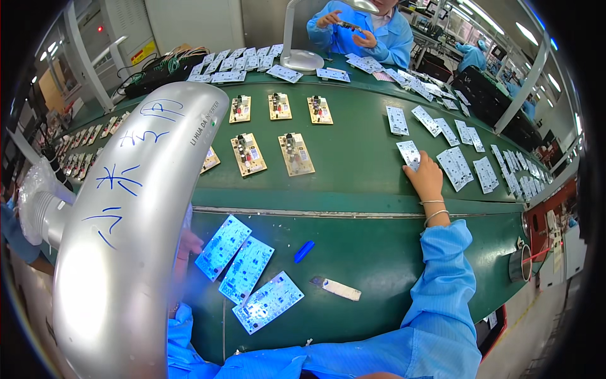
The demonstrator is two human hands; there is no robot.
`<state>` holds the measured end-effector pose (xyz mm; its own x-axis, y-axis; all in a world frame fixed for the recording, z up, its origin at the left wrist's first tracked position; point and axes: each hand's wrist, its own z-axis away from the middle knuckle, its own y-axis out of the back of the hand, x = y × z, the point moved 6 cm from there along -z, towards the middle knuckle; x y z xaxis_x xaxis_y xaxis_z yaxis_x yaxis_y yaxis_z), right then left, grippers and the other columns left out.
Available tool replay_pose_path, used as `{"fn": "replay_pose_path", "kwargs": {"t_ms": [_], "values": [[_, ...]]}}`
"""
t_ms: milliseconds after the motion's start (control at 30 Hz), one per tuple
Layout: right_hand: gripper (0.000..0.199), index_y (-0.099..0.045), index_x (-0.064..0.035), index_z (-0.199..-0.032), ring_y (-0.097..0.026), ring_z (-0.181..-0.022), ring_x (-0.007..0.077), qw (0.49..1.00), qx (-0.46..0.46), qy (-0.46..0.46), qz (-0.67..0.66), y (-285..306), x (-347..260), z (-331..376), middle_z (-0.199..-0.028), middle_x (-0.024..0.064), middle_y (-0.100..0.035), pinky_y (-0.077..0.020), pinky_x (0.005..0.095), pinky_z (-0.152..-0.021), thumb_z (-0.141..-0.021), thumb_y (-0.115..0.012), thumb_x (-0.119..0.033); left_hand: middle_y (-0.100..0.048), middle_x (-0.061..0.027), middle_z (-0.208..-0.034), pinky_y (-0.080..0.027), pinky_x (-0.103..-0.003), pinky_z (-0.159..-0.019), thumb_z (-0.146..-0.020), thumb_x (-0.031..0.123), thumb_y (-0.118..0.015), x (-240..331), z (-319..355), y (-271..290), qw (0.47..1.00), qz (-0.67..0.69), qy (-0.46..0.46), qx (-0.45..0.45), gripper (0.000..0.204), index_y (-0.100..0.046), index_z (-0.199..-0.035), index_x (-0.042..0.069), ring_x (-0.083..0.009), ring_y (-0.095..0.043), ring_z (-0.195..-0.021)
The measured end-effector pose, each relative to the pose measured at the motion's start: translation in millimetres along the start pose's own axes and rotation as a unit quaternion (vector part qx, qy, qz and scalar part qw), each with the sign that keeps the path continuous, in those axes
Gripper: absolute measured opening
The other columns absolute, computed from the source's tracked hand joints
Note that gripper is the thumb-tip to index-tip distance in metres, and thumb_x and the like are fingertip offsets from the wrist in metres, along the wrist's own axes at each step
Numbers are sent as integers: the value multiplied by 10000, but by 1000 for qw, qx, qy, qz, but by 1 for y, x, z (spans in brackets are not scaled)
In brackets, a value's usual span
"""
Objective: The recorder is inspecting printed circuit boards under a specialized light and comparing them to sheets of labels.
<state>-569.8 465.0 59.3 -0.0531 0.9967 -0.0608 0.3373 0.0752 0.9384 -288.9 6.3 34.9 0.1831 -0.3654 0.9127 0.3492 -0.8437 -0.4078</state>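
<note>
My right hand [427, 179] reaches across the green bench, its fingers closed on the near end of a small white circuit board [409, 150]. Other white boards [454, 168] lie just right of it. My left hand [189, 244] is mostly hidden behind a large silver magnifier lamp [132, 208]; only some fingers show, beside a lit circuit board [223, 243]. Whether those fingers touch the board is unclear. Two more bare boards lie close by, a middle board [247, 268] and a nearer board [268, 302], under the lamp's bluish light.
A blue cap-like piece [303, 251] and a tape-wrapped blade [337, 288] lie on the near bench. Several tan boards with mounted parts [249, 155] stand in rows beyond. A round tin [520, 263] is at the right edge. Opposite, a co-worker [363, 35] holds a board behind a lamp base [302, 60].
</note>
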Motion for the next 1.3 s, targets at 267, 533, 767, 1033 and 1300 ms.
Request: {"fn": "replay_pose_path", "kwargs": {"t_ms": [267, 533, 767, 1033, 1300], "values": [[563, -453, -15, -1103, -470, -916, 329, 941, 121, 205, -240, 16, -58, 22, -989, 169, -519, -371, 389, -817, -618, -666, -208, -580, -113, -801, -381, -380, -870, -824, 223, -542, 7, 4, -24, 983, -3, -135, -121, 172, -528, -896, 68, -225, -552, -843], [570, -447, -28, -1106, -454, -967, 322, 873, 108, 376, -291, 45, -179, 67, -1033, 151, -501, -346, 397, -853, -606, -666, -190, -555, -104, -904, -356, -366, -899, -787, 180, -589, -15, 0, 25, 988, -108, -78, -82, 268, -484, -981, 29, -230, -539, -868], [540, -457, -21, -1077, -455, -977, 289, 733, 81, 535, -412, 49, -255, 116, -1071, 129, -502, -362, 394, -825, -610, -668, -192, -364, -189, -1213, -255, -409, -975, -672, 368, -695, 4, 14, -9, 794, -534, -291, 7, 835, -207, -1277, 64, -317, -344, -1156], [550, -473, -27, -1063, -458, -975, 259, 639, 71, 640, -421, 66, -299, 153, -1072, 99, -497, -363, 382, -837, -575, -654, -206, -334, -178, -1254, -145, -465, -1005, -658, 456, -660, 23, 26, -46, 705, -660, -257, -19, 868, -211, -1275, 41, -328, -272, -1203], [529, -471, -27, -1053, -480, -936, 276, 619, 71, 635, -456, 61, -292, 153, -1086, 108, -510, -390, 382, -797, -586, -658, -191, -445, -147, -1134, -116, -496, -1015, -614, 365, -686, 20, 22, -58, 711, -650, -261, -60, 725, -363, -1167, 26, -323, -337, -1155]]}}
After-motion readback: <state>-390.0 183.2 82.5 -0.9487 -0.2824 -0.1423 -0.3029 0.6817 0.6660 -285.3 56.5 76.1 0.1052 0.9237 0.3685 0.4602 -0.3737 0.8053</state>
